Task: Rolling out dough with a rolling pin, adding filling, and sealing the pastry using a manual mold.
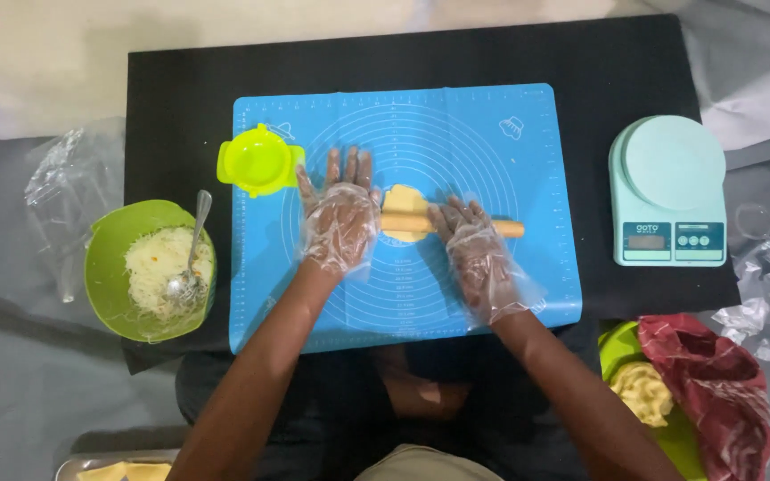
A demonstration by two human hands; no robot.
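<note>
Both of my hands wear clear plastic gloves and rest flat on a wooden rolling pin (pixel 503 228) that lies across a small piece of yellow dough (pixel 402 198) on the blue silicone mat (pixel 456 125). My left hand (pixel 339 223) presses on the pin's left end, fingers spread. My right hand (pixel 477 252) presses on the pin just right of the dough. The pin's right tip sticks out past my right hand.
A yellow-green dumpling press (pixel 260 161) sits at the mat's upper left. A green bowl (pixel 109 245) of shredded filling with a spoon (pixel 191 252) stands left. A pale green kitchen scale (pixel 668 191) stands right. A green bowl of dough (pixel 642 392) under a red cloth (pixel 715 383) is at lower right.
</note>
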